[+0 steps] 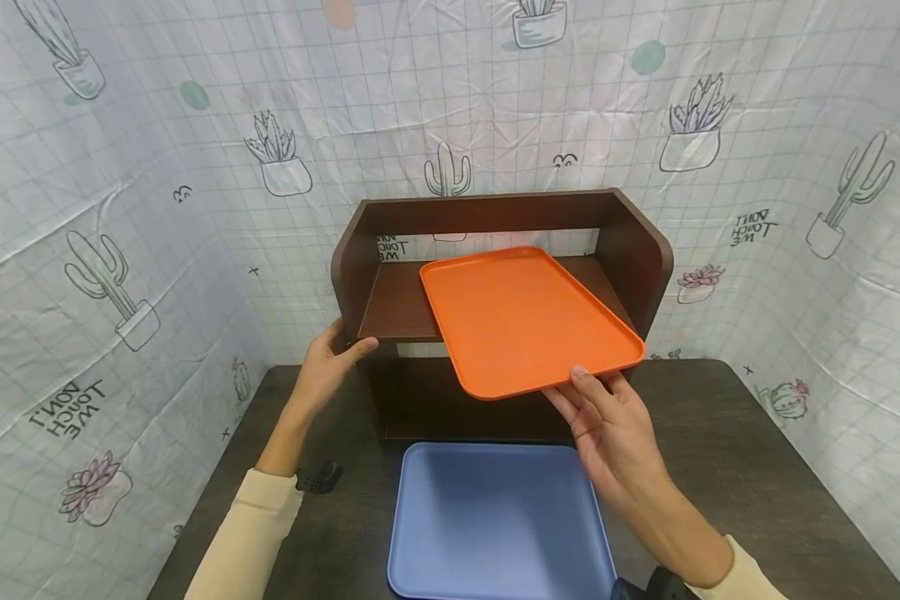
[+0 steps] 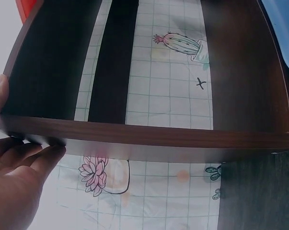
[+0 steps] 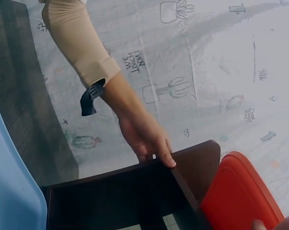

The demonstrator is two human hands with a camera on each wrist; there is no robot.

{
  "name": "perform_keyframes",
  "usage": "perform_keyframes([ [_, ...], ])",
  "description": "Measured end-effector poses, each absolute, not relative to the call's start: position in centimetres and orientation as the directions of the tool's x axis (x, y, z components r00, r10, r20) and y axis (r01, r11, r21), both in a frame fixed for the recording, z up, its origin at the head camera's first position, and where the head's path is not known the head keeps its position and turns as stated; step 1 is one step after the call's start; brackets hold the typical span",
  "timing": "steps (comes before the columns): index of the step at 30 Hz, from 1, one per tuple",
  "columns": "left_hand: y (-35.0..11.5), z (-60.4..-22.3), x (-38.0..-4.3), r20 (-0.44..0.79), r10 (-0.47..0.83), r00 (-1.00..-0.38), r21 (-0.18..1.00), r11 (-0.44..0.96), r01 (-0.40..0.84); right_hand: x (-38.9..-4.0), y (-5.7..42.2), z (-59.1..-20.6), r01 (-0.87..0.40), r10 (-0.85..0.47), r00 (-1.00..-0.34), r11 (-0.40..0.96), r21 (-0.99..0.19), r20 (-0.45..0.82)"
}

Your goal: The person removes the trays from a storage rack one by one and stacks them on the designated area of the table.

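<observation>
An orange tray (image 1: 528, 321) is held tilted in front of the upper level of a dark brown two-level shelf (image 1: 648, 267). My right hand (image 1: 613, 425) pinches its near right edge, thumb on top and fingers underneath. The tray's far end lies over the upper board; whether it touches there I cannot tell. My left hand (image 1: 321, 375) grips the shelf's left side panel, with the thumb at the front edge and the fingers on the outer face, as the left wrist view shows too. On the table in front of the shelf lies a blue tray (image 1: 495, 517).
The shelf stands on a dark wooden table (image 1: 720, 442). A white grid-patterned cloth (image 1: 517, 108) with cactus drawings hangs behind and on both sides. Each wrist wears a dark strap; the left strap (image 1: 318, 477) shows below the sleeve.
</observation>
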State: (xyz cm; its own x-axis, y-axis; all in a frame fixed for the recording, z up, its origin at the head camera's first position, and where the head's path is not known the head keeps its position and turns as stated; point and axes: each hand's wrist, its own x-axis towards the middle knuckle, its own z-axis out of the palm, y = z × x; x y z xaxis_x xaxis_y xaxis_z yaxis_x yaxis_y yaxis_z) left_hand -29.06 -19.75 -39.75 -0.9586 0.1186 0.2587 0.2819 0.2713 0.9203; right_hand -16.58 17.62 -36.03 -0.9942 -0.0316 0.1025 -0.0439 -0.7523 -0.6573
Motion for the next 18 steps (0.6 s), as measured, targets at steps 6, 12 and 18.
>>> perform_keyframes([
  [6, -19.7, -39.7, -29.1, 0.254, 0.117, -0.960, 0.920, 0.277, 0.277, -16.4, 18.1, -35.8, -0.052, 0.010, -0.998, -0.752, -0.658, 0.067],
  [12, -19.7, -39.6, -29.1, 0.262, 0.119, -0.958, 0.920, 0.268, 0.285, -16.5, 18.7, -35.7, -0.057, 0.005, -0.997, -0.762, -0.646, 0.082],
  [18, -19.7, -39.6, -29.1, 0.271, 0.125, -0.955, 0.917, 0.267, 0.295, -16.5, 19.2, -35.6, -0.046, -0.013, -0.996, -0.758, -0.651, 0.086],
])
